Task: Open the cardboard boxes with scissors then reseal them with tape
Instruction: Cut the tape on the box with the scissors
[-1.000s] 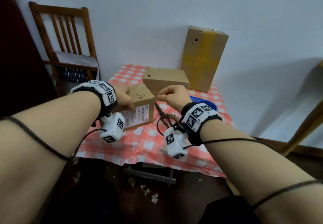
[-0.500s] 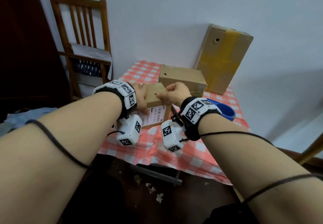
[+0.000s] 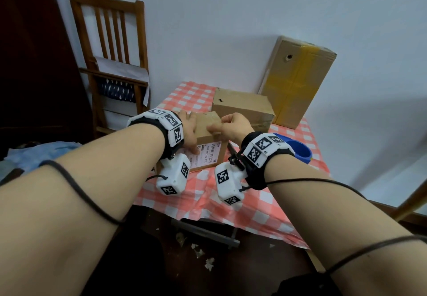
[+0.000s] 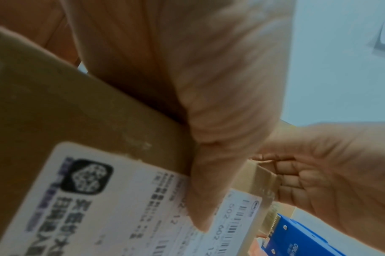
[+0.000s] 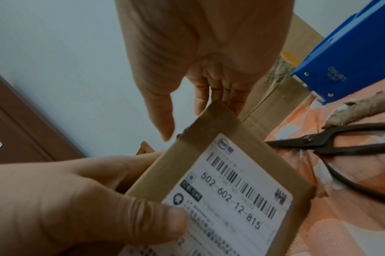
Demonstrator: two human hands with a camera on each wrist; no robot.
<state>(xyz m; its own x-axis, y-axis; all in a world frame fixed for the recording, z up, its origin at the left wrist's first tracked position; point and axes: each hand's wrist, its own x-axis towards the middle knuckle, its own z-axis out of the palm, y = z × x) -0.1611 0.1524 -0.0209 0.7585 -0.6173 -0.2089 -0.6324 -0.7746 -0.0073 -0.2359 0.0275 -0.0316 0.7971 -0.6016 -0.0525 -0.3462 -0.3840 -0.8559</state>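
A small cardboard box [image 3: 206,127] with a white shipping label [image 5: 231,188] stands on the table near its left edge. My left hand [image 3: 190,134] grips its left side, thumb [image 4: 205,199] pressed on the label. My right hand [image 3: 227,126] rests on the top right corner with fairly straight fingers [image 5: 233,97] and its thumb free. Black scissors [image 5: 331,143] lie shut on the cloth just right of the box. Behind them sits a blue tape dispenser [image 3: 298,151], also seen in the right wrist view [image 5: 340,57].
A medium cardboard box [image 3: 242,108] lies behind the small one. A tall box [image 3: 298,80] with yellow tape leans against the wall. The table wears a red checked cloth [image 3: 231,203]. A wooden chair [image 3: 111,53] stands at the left; scraps litter the dark floor.
My right hand moved left from beside the box and settled on its top right corner. The left hand kept its hold. The view came closer and swung left.
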